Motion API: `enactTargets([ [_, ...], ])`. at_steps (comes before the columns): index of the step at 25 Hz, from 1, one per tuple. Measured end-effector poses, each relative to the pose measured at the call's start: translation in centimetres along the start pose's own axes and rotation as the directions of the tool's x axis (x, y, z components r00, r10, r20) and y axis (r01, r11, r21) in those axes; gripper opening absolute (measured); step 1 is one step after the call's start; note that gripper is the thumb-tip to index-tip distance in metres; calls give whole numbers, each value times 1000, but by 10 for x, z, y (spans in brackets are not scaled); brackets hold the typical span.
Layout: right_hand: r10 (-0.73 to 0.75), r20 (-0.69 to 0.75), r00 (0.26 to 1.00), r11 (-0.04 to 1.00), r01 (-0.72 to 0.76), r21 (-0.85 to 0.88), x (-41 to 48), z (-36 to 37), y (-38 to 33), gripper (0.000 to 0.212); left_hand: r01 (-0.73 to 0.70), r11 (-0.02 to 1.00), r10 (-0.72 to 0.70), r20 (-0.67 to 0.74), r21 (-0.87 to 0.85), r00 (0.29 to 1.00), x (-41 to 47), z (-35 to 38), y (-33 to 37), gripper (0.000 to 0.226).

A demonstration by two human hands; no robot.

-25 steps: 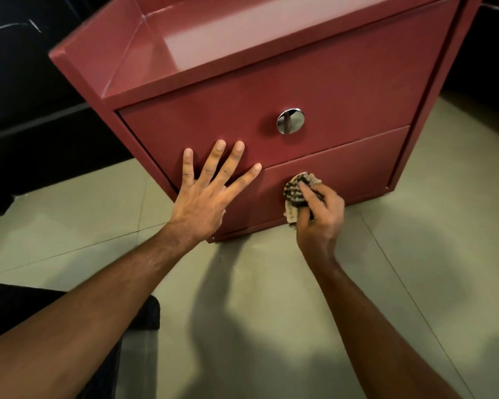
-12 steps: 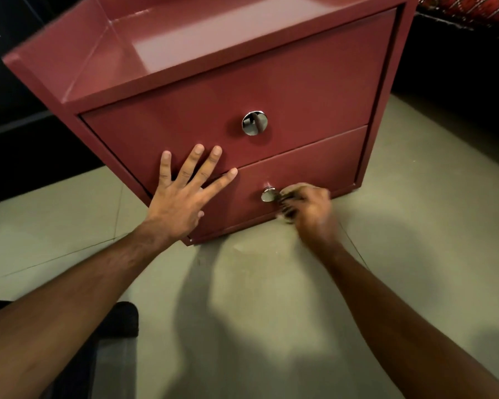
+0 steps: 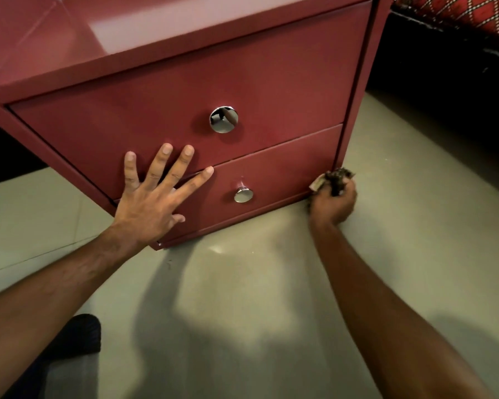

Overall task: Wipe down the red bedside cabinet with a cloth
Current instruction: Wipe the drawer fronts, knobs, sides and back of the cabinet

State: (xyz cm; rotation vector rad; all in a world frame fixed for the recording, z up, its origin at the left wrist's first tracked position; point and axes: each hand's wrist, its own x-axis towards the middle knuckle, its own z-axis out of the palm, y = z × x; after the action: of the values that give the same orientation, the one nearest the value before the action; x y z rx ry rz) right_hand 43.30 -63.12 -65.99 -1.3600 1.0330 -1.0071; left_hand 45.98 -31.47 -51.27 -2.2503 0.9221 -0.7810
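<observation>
Left hand [image 3: 150,208] lay flat, open, steadying the cabinet [image 3: 185,82] while right hand [image 3: 333,201] clenched the cloth [image 3: 333,180] at its lower corner.

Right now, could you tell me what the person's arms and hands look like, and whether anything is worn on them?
Both forearms are bare, with no sleeves in view. The left hand and right hand carry no gloves, and no rings, watch or bracelet can be seen.

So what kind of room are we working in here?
Most likely a bedroom. The red cabinet is a low two-drawer bedside unit standing on a tiled floor, and a red patterned fabric, probably bedding, lies at the top right beside it. The right hand holds the cloth at its lower corner.
</observation>
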Motion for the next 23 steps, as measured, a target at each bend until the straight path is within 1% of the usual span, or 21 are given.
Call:
enactTargets([
  [1, 27, -5, 1000, 997, -26, 73, -18, 8, 2, 31, -3, 1000, 3, -3, -11, 1000, 0, 0, 1, 137],
  [2, 73, 26, 997, 990, -76, 122, -40, 13, 5, 30, -2, 1000, 2, -6, -15, 1000, 0, 0, 2, 138],
  [3, 90, 96, 991, 983, -104, 149, -60, 15, 5, 30, 1, 1000, -2, -10, -12, 1000, 0, 1, 2, 138],
  [5, 53, 246, 968, 991, -81, 106, -88, 11, 11, 28, 1, 1000, -1, -12, -8, 1000, 1, 1, 2, 138],
  [6, 31, 283, 959, 994, -60, 95, -85, 7, 14, 27, -2, 1000, 2, -19, -7, 1000, 1, 1, 1, 137],
  [7, 46, 263, 964, 994, -72, 88, -70, 3, 14, 27, -4, 1000, 4, -22, -9, 1000, 0, 1, 1, 136],
  [9, 63, 92, 994, 997, -66, 30, -22, -4, 12, 21, -2, 1000, 2, -18, -20, 1000, 0, 0, 2, 135],
  [10, 54, 29, 998, 999, -54, -1, -4, -7, 12, 17, -6, 1000, 5, -15, -19, 1000, 1, 0, 2, 135],
  [11, 39, 2, 999, 999, -39, -18, 5, -9, 9, 14, -7, 1000, 7, -9, -16, 1000, 0, 0, 2, 135],
  [12, 18, 5, 1000, 999, -18, -27, 4, -8, 8, 12, -3, 1000, 3, -13, -8, 1000, 0, 1, 3, 135],
  [13, 18, 10, 1000, 1000, -18, 2, -7, -1, 5, 13, 4, 1000, -4, -19, 1, 1000, 0, 3, 2, 136],
  [14, 49, 42, 998, 996, -52, 72, -28, 5, 2, 17, 6, 1000, -5, -13, 13, 1000, -1, 2, 2, 136],
  [15, 129, 82, 988, 982, -138, 128, -58, 13, 4, 23, -4, 1000, 4, -2, 14, 1000, -1, 1, 3, 136],
  [16, 176, 141, 974, 966, -199, 166, -91, 21, 2, 26, -8, 1000, 8, -5, 6, 1000, -1, 1, 3, 137],
  [18, 243, 324, 914, 942, -302, 147, -158, 29, -8, 25, -25, 1000, 25, 0, -4, 1000, 0, 0, 3, 136],
  [19, 224, 370, 902, 950, -287, 125, -178, 32, -6, 26, -47, 999, 47, 11, -6, 999, 0, -3, 2, 136],
  [20, 178, 386, 905, 965, -237, 110, -186, 31, -5, 28, -69, 998, 69, 23, -7, 997, 0, -5, 1, 134],
  [22, 115, 378, 919, 980, -166, 106, -166, 28, 3, 31, -102, 995, 103, 64, -19, 993, -7, -11, -7, 129],
  [23, 117, 364, 924, 979, -168, 112, -142, 24, 7, 33, -111, 993, 114, 71, -45, 991, -11, -14, -12, 123],
])
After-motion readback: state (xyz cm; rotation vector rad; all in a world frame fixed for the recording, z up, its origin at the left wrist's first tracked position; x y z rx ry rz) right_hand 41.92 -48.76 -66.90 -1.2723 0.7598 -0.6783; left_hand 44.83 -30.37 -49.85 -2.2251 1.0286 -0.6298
